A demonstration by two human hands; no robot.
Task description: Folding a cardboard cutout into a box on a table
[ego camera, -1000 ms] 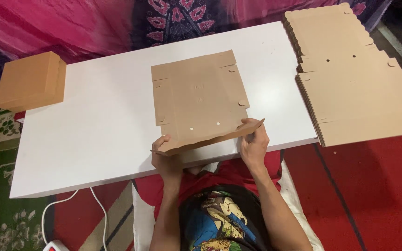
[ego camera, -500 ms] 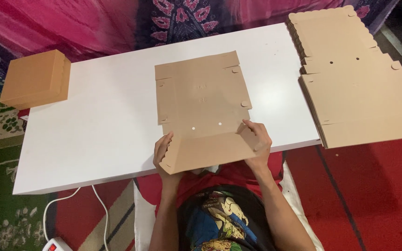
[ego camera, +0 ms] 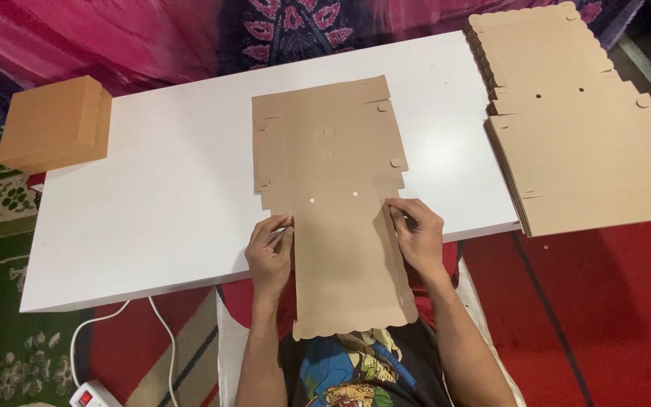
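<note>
A flat die-cut cardboard box blank lies on the white table, its scalloped near panel hanging over the front edge toward my body. My left hand pinches the left side flap of that near panel. My right hand holds the right side flap, fingers curled on its edge. Both hands sit at the table's front edge.
A stack of several flat cardboard blanks covers the table's right end and overhangs it. An assembled orange-brown box stands at the left end. A white cable and power strip lie on the carpet at the lower left.
The near panel, folded up and over a second ago, has been laid flat toward me. Both hands shifted from its edge to the side flaps.
</note>
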